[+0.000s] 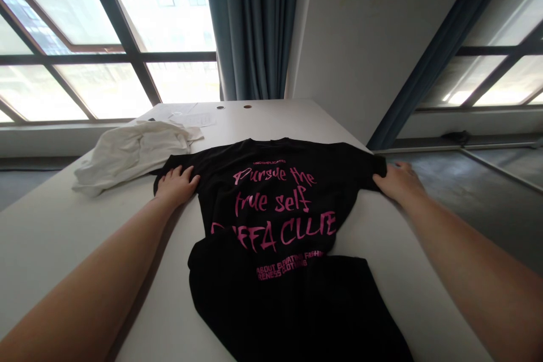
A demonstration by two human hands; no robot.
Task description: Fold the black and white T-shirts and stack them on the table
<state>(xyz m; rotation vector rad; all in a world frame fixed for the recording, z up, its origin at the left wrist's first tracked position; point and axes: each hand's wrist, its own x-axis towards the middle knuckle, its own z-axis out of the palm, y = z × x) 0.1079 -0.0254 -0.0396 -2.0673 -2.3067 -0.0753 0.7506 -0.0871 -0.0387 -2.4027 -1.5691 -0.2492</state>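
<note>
A black T-shirt (275, 181) with pink lettering lies on the white table, its neckline towards the window. Its lower part is rumpled and folded over, covering some of the print, and the near end runs out of view at the bottom. My left hand (176, 185) is on the left sleeve, fingers curled over the cloth near its end. At the other side, my right hand (401, 181) grips the end of the right sleeve, thumb on the near side. The cloth between both sleeves is spread out, with some wrinkles in the body.
A crumpled white garment (127, 153) lies left of the T-shirt, close to the left sleeve. Papers (193, 117) and two small round discs or inserts are at the far end of the white table (280, 116). Beyond stand a blue curtain (254, 28) and windows.
</note>
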